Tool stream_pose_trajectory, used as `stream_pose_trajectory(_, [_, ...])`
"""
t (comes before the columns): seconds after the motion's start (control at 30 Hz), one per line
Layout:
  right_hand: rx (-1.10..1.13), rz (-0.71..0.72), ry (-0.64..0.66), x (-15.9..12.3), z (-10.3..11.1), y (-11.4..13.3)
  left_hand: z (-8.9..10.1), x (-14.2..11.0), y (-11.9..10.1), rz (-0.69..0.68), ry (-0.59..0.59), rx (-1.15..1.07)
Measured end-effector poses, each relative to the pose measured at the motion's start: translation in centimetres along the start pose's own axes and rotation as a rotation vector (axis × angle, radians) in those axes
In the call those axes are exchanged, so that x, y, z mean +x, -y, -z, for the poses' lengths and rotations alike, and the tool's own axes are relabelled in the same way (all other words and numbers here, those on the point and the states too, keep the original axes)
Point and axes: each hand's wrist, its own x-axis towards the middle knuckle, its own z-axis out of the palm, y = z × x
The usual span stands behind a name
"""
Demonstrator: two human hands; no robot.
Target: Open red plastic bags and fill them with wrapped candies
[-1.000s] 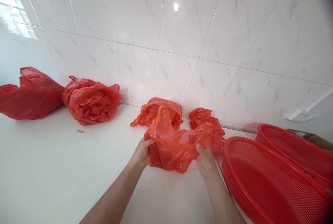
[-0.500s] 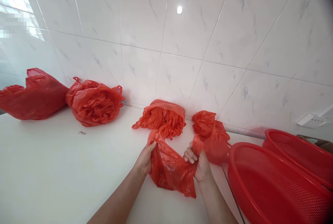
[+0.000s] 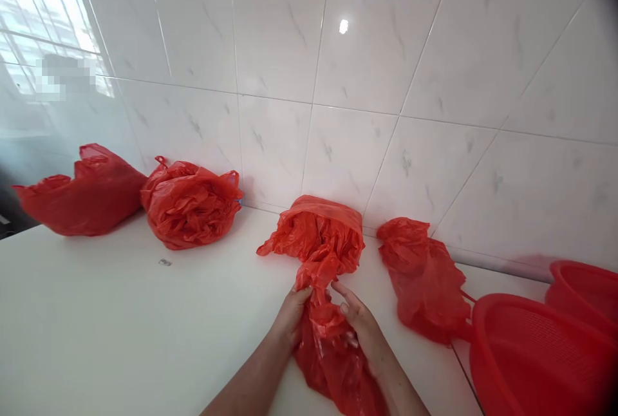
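A thin red plastic bag (image 3: 333,355) is bunched up at its top and spreads loosely below, over the white table in front of me. My left hand (image 3: 291,313) is closed on the gathered upper part of this bag. On the other side, my right hand (image 3: 363,326) touches the bag, its thumb and forefinger apart; its lower fingers are partly blurred against the plastic. Just beyond my hands lies a folded-over red bag stuffed with crumpled bags (image 3: 316,232). The top of the bag in my hands overlaps its front edge.
Two full red bags, one farther left (image 3: 91,194) and one rounder (image 3: 193,207), sit along the tiled wall. A flatter red bag (image 3: 429,287) lies at right, near a red plastic basket (image 3: 535,339) and another behind it (image 3: 589,287). A small clear scrap (image 3: 165,263) lies on the white table (image 3: 120,339).
My right hand has moved in toward my left, and its thumb and forefinger have come apart. The bag, stretched sideways before, is now gathered and hangs lower. The view has shifted slightly.
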Motion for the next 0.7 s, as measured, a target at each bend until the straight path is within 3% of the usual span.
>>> stream_pose_trajectory(0.17, [-0.038, 0.006, 0.039, 0.8, 0.2, -0.3, -0.9, -0.4, -0.1, 0.027, 0.113, 0.127])
stream_pose_trajectory(0.3, [-0.037, 0.007, -0.094, 1.2, 0.5, -1.0, -1.9, -1.0, 0.7, 0.057, 0.267, 0.271])
stream_pose_trajectory(0.47, [0.012, 0.02, -0.186, 1.1, 0.9, -1.6, -1.8, -1.8, 1.7, -0.12, 0.246, 0.482])
stream_pose_trajectory(0.63, [-0.012, 0.049, -0.248, 1.2, 0.9, -1.6, -1.3, -3.1, 1.5, -0.504, 0.15, 0.818])
stream_pose_trajectory(0.7, [-0.022, 0.059, -0.237, 1.1, 0.8, -1.7, -1.3, -3.3, 1.5, -0.566, 0.09, 0.901])
